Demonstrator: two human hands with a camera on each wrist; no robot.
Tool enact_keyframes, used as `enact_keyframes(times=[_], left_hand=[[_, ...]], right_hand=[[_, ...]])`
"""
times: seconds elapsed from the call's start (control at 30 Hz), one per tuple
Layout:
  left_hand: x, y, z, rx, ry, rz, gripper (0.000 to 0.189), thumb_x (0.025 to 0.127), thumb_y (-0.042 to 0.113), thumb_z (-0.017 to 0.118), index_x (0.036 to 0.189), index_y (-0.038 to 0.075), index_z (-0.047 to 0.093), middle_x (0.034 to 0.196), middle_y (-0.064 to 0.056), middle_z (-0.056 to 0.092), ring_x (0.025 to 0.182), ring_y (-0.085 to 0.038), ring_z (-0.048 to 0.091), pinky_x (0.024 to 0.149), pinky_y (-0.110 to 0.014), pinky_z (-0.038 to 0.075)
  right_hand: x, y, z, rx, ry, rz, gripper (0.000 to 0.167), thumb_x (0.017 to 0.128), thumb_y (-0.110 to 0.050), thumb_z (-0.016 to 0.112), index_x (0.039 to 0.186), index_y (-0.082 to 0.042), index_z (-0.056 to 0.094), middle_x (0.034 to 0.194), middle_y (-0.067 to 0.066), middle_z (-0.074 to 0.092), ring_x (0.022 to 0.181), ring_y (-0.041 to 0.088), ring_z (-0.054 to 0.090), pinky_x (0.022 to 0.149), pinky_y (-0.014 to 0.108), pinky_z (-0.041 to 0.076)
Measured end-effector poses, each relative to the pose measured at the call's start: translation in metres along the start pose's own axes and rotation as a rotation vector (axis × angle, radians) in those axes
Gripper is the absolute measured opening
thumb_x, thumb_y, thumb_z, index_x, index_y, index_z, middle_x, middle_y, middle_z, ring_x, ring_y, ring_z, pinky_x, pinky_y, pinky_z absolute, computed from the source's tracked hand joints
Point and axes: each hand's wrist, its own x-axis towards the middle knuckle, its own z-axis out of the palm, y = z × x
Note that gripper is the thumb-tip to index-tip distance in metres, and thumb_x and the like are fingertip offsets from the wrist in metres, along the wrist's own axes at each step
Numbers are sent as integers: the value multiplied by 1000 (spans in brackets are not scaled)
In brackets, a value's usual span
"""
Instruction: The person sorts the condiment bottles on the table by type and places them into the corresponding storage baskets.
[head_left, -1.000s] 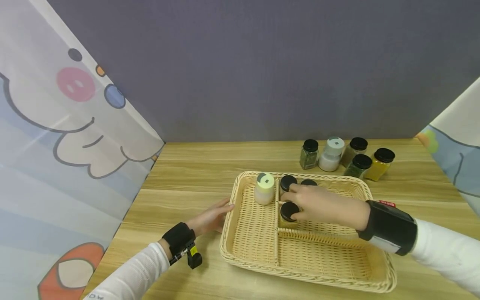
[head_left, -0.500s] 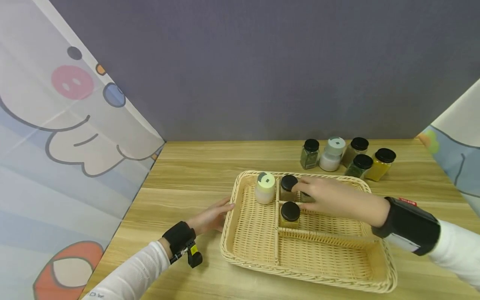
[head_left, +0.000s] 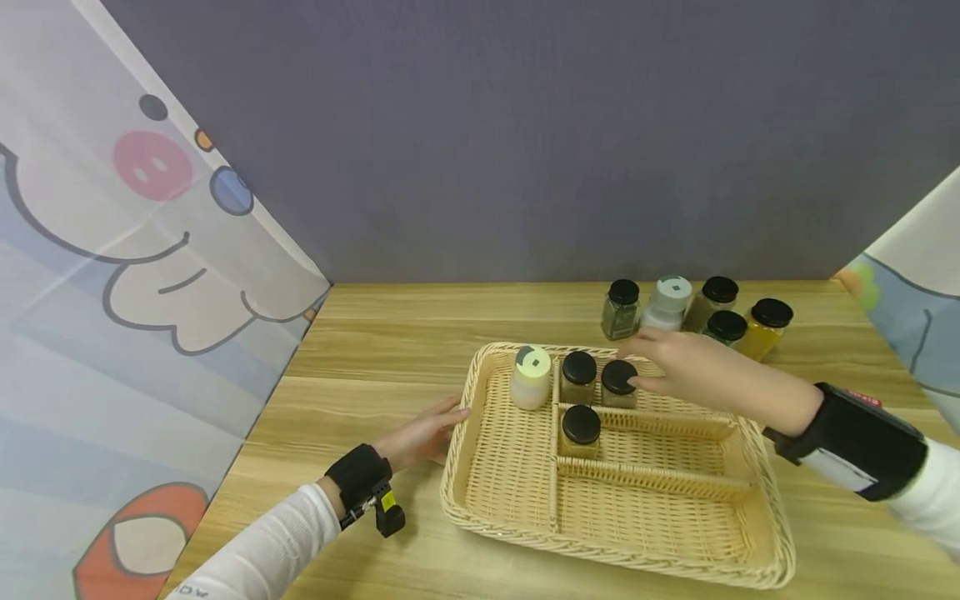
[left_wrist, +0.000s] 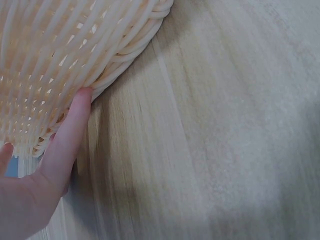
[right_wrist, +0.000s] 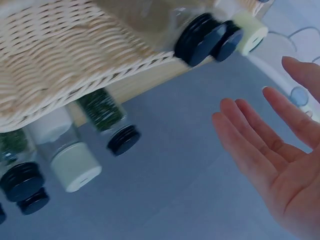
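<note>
A woven basket [head_left: 517, 492] with dividers sits on the table. My left hand [head_left: 422, 435] touches the basket's left side with straight fingers, as the left wrist view also shows. In its back compartment, two black-lidded spice jars [head_left: 618, 383] stand side by side. Another black-lidded jar [head_left: 581, 432] is in the middle compartment, and a jar with a pale yellow-green lid [head_left: 530, 379] is in the left one. My right hand [head_left: 690, 371] is over the back rim, just right of the back compartment's right jar. In the right wrist view, its fingers are spread and hold nothing.
Behind the basket stand several jars: a green-filled one [head_left: 621, 310], a white-lidded one [head_left: 670, 302], a yellow one [head_left: 763, 327] and two more black-lidded jars [head_left: 720, 290]. A dark grey panel [head_left: 525, 142] closes off the table's back edge.
My right hand has moved right, away from the jars, uncovering the back compartment's right jar. The jars in the basket stay put. My left hand has not moved.
</note>
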Motion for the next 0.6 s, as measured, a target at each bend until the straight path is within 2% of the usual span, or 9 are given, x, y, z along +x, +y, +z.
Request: enact_keyframes(times=[0.13, 0.3, 0.6], left_hand=[[-1, 1, 1, 1, 6, 4, 59, 94, 36, 40, 143, 20, 11, 136, -20, 34, 118, -36, 40, 81, -56, 42], [-1, 1, 0, 6, 2, 7, 59, 94, 36, 39, 143, 20, 11, 136, -20, 34, 117, -35, 41, 80, -56, 43], [-1, 0, 1, 12, 7, 2, 59, 94, 37, 39, 143, 21, 10, 136, -19, 35, 116, -35, 42, 82, -56, 42]], right_hand=[[-3, 10, -3, 18, -19, 65, 36, 74, -16, 71, 107, -6, 61, 95, 9, 58, 63, 13, 57, 51, 23, 48], [-4, 20, -4, 34, -35, 105, 33, 75, -17, 69, 105, -5, 62, 106, 18, 57, 69, 20, 61, 56, 29, 50], [-6, 43, -3, 8, -28, 153, 25, 74, -9, 69, 97, 0, 62, 96, 18, 58, 65, 18, 59, 49, 25, 46]])
